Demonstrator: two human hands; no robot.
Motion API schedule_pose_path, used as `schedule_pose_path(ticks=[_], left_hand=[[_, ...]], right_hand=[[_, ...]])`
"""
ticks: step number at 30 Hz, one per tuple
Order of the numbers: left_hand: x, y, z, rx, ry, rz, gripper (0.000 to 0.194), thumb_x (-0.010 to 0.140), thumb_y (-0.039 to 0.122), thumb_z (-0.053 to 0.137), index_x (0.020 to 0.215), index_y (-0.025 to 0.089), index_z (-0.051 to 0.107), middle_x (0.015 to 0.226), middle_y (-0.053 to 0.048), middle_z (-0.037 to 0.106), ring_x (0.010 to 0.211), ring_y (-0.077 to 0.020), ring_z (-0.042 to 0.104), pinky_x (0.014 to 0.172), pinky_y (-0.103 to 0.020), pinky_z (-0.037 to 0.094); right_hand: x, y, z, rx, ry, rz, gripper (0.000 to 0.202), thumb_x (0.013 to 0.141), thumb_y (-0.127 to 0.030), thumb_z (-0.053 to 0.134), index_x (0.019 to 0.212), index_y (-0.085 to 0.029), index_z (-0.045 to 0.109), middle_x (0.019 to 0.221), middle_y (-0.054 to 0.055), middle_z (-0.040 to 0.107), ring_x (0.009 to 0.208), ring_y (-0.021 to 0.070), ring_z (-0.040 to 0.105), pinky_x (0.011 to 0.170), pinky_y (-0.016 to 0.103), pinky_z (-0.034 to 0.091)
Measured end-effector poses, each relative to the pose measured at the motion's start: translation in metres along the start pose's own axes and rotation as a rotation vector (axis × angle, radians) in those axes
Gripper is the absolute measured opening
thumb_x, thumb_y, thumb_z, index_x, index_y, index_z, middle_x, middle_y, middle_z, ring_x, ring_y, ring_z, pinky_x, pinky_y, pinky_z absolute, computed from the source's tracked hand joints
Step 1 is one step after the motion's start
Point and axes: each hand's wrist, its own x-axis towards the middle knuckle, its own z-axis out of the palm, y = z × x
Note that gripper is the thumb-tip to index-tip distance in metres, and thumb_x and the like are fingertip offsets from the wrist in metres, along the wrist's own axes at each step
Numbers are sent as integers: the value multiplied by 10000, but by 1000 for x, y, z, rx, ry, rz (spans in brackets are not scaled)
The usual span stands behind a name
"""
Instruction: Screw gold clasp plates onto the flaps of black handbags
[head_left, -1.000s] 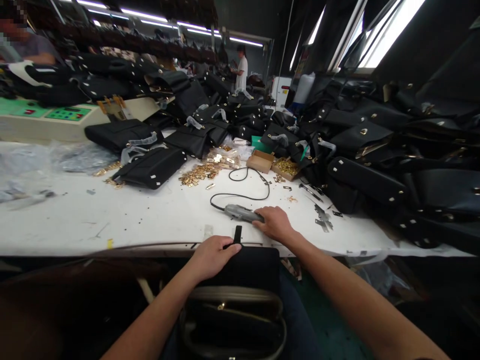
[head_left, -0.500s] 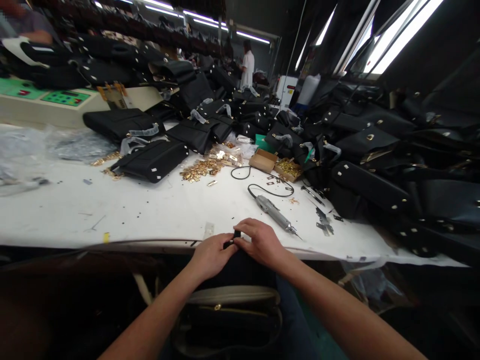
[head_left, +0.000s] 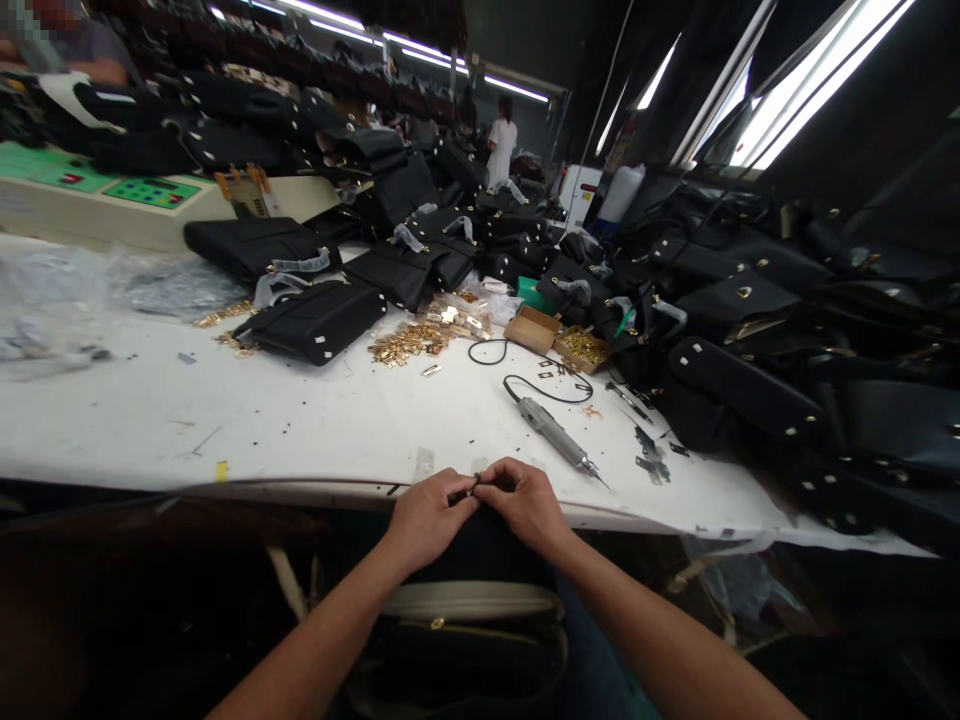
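Fingers: left hand point(head_left: 429, 515), thumb and fingers pinched together on a short black strap point(head_left: 475, 482); right hand point(head_left: 529, 505), thumb and fingertips closed on the same strap from the other side. Lower middle of frame.

Strap: a second ago it stood up past the left thumb; now only a small dark piece shows between the fingertips. Whether folded or merely covered cannot be told.

Bag, black point(head_left: 480, 555): one, below the hands, lower middle, mouth open, gold zip pull point(head_left: 437, 624) showing.

Power screwdriver, grey point(head_left: 553, 435): one, right of centre on the white table point(head_left: 375, 420), cable attached. The right hand was on it a second ago and has since let go; the work appears now to be two-handed fingering of the strap, tool aside.

Gold fittings point(head_left: 409, 345): loose pile, centre.

Black bags point(head_left: 739, 390): heaped, right of frame.
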Motion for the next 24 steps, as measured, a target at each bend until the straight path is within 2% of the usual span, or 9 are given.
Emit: schedule_pose_path(ticks=[4, 6, 8, 10, 13, 15, 17, 19, 24], left_hand=[[-3, 0, -2, 1, 4, -15, 180, 914, 344, 557, 958, 290, 722, 966, 12, 695, 947, -176, 630, 776, -266, 397], [-4, 0, -3, -3, 19, -23, 155, 901, 338, 574, 914, 275, 715, 958, 15, 695, 945, -173, 630, 780, -263, 394], [-6, 1, -4, -8, 39, -24, 144, 894, 345, 586, 888, 263, 704, 951, 16, 693, 942, -171, 630, 787, -261, 392], [-6, 1, -5, -3, 52, -21, 173, 908, 366, 570, 871, 253, 695, 951, 12, 693, 930, -171, 633, 773, -262, 389], [-6, 2, -6, 34, 55, -11, 250, 952, 400, 502, 872, 252, 686, 961, 7, 703, 910, -173, 642, 746, -270, 374], [-5, 1, -5, 75, 54, -5, 284, 970, 418, 470, 866, 256, 679, 931, 10, 712, 884, -176, 649, 721, -278, 355], [-4, 0, -4, 109, 57, -5, 292, 973, 426, 465, 853, 258, 671, 896, 16, 718, 864, -180, 654, 698, -283, 337], [-3, -1, -3, 112, 62, -9, 279, 969, 419, 475, 847, 259, 667, 887, 23, 723, 859, -180, 658, 690, -282, 329], [-3, 2, -6, 34, 54, -43, 252, 951, 392, 504, 818, 256, 670, 848, 38, 719, 828, -159, 656, 695, -265, 345]], right_hand=[[2, -4, -2, 153, 36, 39, 212, 727, -361, 792, 789, -185, 690, 922, 47, 760, 869, 211, 692, 788, 303, 510], [2, -15, -19, 179, 123, 52, 245, 722, -394, 794, 789, -188, 678, 991, 64, 761, 942, 227, 693, 835, 312, 507], [-1, -24, -47, 105, 221, 84, 266, 743, -432, 770, 830, -197, 681, 903, 48, 756, 849, 217, 697, 769, 306, 506], [-10, -26, -81, -70, 128, 139, 239, 791, -436, 716, 834, -202, 692, 731, 16, 717, 704, 199, 679, 698, 298, 489], [-26, -20, -126, -529, -183, 183, 156, 792, -351, 686, 728, -218, 735, 667, 12, 701, 656, 191, 646, 635, 282, 441], [-29, -18, -141, -738, -215, 155, 161, 804, -345, 666, 729, -235, 757, 704, 16, 718, 680, 195, 648, 633, 281, 425], [-19, -24, -138, -790, -142, 87, 186, 843, -376, 637, 829, -249, 773, 769, 18, 735, 718, 200, 661, 654, 284, 438], [7, -35, -117, -750, -61, -31, 220, 871, -394, 623, 956, -251, 767, 843, 23, 744, 763, 200, 671, 691, 287, 464], [125, -49, -29, -579, -127, -396, 241, 860, -268, 665, 1090, -254, 734, 1122, 35, 710, 828, 155, 689, 827, 282, 509]])
